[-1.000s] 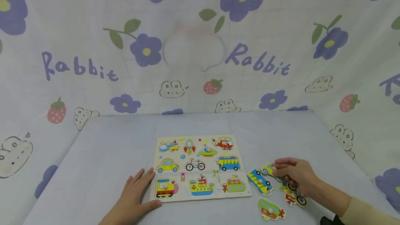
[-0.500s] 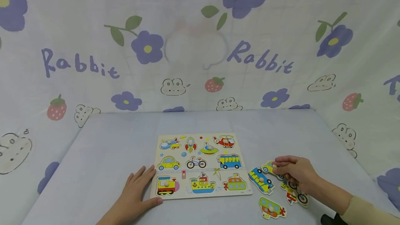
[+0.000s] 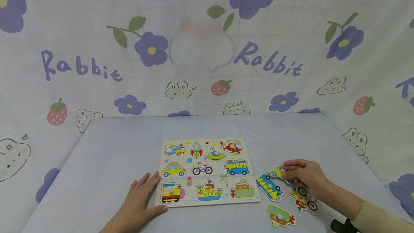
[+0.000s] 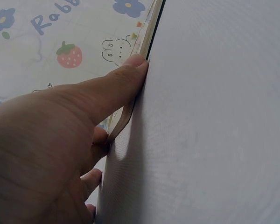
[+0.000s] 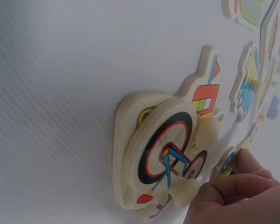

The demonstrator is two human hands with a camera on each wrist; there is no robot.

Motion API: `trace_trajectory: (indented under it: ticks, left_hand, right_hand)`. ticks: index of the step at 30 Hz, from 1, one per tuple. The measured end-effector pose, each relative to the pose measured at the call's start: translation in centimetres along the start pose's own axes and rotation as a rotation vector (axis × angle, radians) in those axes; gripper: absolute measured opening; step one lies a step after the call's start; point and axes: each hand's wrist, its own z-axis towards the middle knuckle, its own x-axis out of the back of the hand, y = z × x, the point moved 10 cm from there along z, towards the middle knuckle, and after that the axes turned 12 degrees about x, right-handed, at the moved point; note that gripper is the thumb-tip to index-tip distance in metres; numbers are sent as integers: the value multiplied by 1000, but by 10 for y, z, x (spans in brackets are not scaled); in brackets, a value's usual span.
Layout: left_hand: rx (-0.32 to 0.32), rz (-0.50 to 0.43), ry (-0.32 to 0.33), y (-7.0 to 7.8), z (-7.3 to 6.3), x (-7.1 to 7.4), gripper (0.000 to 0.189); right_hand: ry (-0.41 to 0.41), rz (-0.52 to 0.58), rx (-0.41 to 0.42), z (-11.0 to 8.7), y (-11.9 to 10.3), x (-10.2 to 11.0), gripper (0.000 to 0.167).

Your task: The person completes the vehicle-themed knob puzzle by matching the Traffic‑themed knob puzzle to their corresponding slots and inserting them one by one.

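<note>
The left hand (image 3: 139,197) rests at the near left corner of a wooden puzzle board (image 3: 187,193). Its fingers lie along the left side, the thumb (image 4: 123,77) on the near edge. Right of the board, the right hand (image 3: 307,177) pinches a yellow car puzzle piece (image 3: 275,171) between thumb and fingers, which partly cover it. A bus piece (image 3: 269,187) lies just beside the car piece. Below the right hand, a bicycle piece (image 5: 165,149) overlaps a boat piece (image 5: 207,98). Nearer the front is a submarine piece (image 3: 280,215), knob up.
On the board a train piece (image 3: 171,191), a helicopter piece (image 3: 232,147), a rocket piece (image 3: 196,150) and others with knobs sit in place. A dark object (image 3: 343,226) shows by the right sleeve (image 3: 378,216). A patterned curtain (image 3: 200,118) hangs behind the table.
The right hand has shifted very slightly up and away with the car piece. The left hand and the board keep their places; the head view has tilted a little.
</note>
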Motion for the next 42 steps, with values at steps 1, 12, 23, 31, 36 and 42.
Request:
trace_trajectory:
  ticks: [1,12,23,31,36,42]
  left_hand:
    - [-2,2,2,0,0,0,101]
    - [-3,-3,-8,0,1,-3,100]
    - [28,0,-22,-3,2,-7,101]
    - [34,6,-23,-2,2,-6,102]
    - [38,10,-23,-2,3,-6,103]
    - [42,6,-21,0,3,-3,103]
  right_hand:
    - [1,1,0,0,-1,0,51]
    - [-10,31,-8,-3,-4,-2,50]
    - [6,11,15,-2,-9,-7,55]
    - [0,9,92,0,-34,-30,49]
    - [-11,9,144,2,-50,-52,45]
    - [-32,9,220,4,-71,-82,35]
